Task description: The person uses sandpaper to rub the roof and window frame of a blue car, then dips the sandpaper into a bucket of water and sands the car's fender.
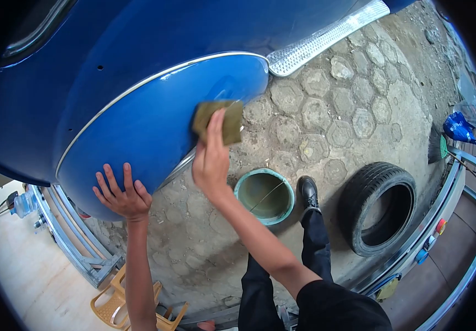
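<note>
A glossy blue vehicle fender (138,116) with a cream trim line along its upper edge curves across the left and middle of the view. My left hand (122,193) lies on the lower part of this panel, fingers spread. Further up and to the right, my right hand (211,157) grips an olive-brown square pad (231,124) from above, fingers along its face. The pad overlaps the fender's lower edge, slightly smeared by motion. Its underside is hidden. Below it, on the ground, stands a green-rimmed bucket (290,212) of murky water.
A ridged silver running board (326,39) extends from the fender's tip. On the hexagon-paved ground (340,105), a worn tyre (354,212) lies right of my black shoe (307,193). Metal rails (81,243) and a tan plastic chair (108,303) sit at lower left.
</note>
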Available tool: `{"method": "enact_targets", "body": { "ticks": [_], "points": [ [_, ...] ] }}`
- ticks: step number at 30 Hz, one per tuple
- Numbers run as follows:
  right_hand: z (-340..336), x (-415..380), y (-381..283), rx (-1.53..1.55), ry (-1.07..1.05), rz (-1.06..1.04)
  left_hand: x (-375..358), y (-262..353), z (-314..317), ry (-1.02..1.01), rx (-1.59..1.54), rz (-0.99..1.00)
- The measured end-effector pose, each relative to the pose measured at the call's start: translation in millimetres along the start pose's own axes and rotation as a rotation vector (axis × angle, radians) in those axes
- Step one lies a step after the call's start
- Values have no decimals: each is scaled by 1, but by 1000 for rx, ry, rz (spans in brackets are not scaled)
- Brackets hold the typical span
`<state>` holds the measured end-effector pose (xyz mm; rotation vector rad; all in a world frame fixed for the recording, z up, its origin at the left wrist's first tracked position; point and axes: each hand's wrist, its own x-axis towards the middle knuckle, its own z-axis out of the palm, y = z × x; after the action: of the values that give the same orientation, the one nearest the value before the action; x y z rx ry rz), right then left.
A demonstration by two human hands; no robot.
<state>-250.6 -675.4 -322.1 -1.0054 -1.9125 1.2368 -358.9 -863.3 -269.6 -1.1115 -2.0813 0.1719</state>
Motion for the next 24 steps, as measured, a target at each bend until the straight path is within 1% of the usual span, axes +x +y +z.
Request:
{"method": "enact_targets", "body": {
  "ticks": [1, 3, 6, 7, 10, 11, 13, 15, 18, 19, 22, 24],
  "points": [
    [1, 27, 1, 118, 55, 101, 1, 2, 3, 6, -5, -5],
    [8, 71, 20, 236, 189, 207, -1, 0, 0, -4, -8, -8],
    [13, 55, 13, 196, 183, 246, -1, 0, -1, -2, -4, -2],
    [8, 31, 7, 214, 83, 258, -1, 2, 1, 4, -15, -16],
    [12, -4, 32, 124, -30, 64, -2, 2, 2, 16, -28, -38],
    [4, 38, 27, 299, -27, 450, 0, 3, 4, 21, -32, -33],
    [8, 75, 54, 246, 46, 561, -4, 0, -2, 7, -26, -28],
    [12, 71, 49, 230, 116, 539, -2, 1, 2, 19, -20, -38],
    [-4, 9, 8, 248, -125, 416, -2, -1, 1, 11, -8, 4],
    [-6, 3, 6, 279, -157, 364, -1, 0, 1, 15, -8, -4],
    [6, 29, 28, 215, -68, 461, -1, 0, 3, 16, -9, -9],
    [18, 55, 55, 318, -30, 625, -1, 1, 0, 0, -13, -19]
  ]
}}
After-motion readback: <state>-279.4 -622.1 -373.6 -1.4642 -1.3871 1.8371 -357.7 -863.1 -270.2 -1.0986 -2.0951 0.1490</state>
